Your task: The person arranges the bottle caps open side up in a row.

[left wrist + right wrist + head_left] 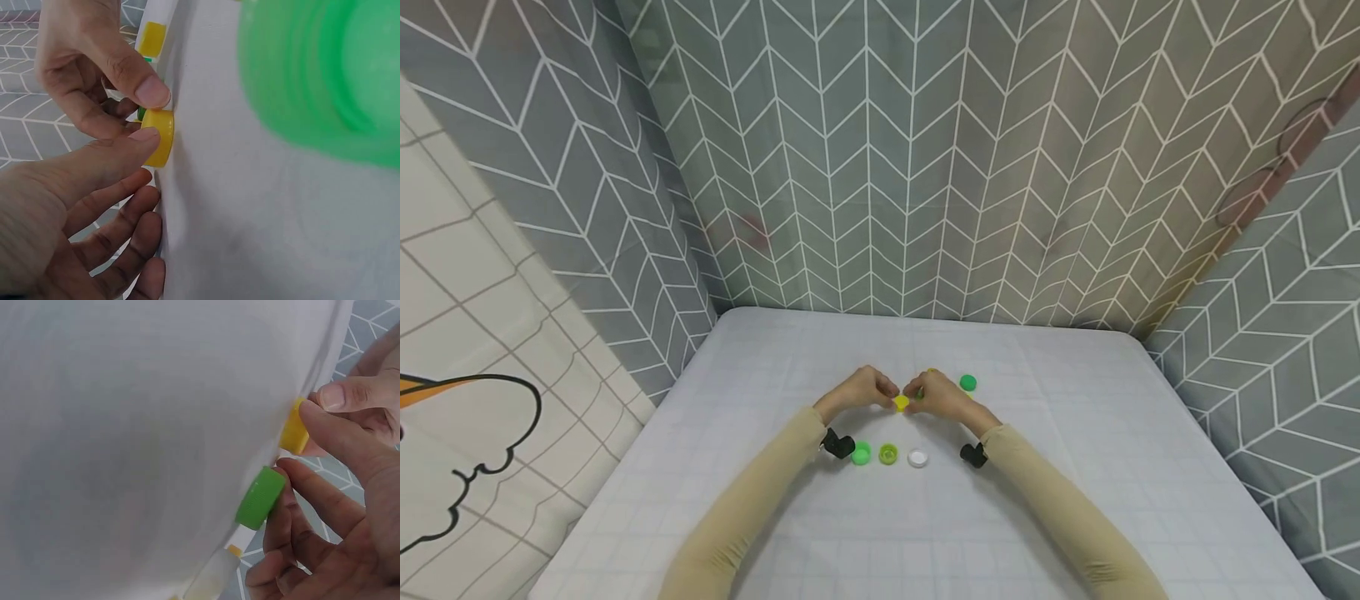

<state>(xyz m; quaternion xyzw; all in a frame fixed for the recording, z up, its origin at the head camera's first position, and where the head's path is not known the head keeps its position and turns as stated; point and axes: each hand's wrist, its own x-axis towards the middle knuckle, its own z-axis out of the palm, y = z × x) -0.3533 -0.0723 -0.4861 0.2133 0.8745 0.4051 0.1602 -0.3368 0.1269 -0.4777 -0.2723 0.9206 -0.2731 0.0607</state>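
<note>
Between the two hands is a yellow bottle cap (pixel 901 403), standing on its edge on the cloth. My left hand (pixel 861 388) pinches it, with the thumb (pixel 145 139) on its side and the other fingers loosely spread behind. From the opposite side my right hand (pixel 943 395) pinches the same cap at its rim, the thumb (pixel 319 422) lying along it. Close to the right fingertips stands a ribbed green cap (pixel 261 497), mostly covered by that hand in the head view. What the cap's far side touches is hidden.
Nearer the body, a row holds a bright green cap (pixel 861 452), an olive-green cap (pixel 888 454) and a white cap (pixel 917 457). A darker green cap (pixel 967 382) lies beyond the right hand. Another yellow cap (pixel 152 39) and a whitish piece (pixel 215 575) are nearby.
</note>
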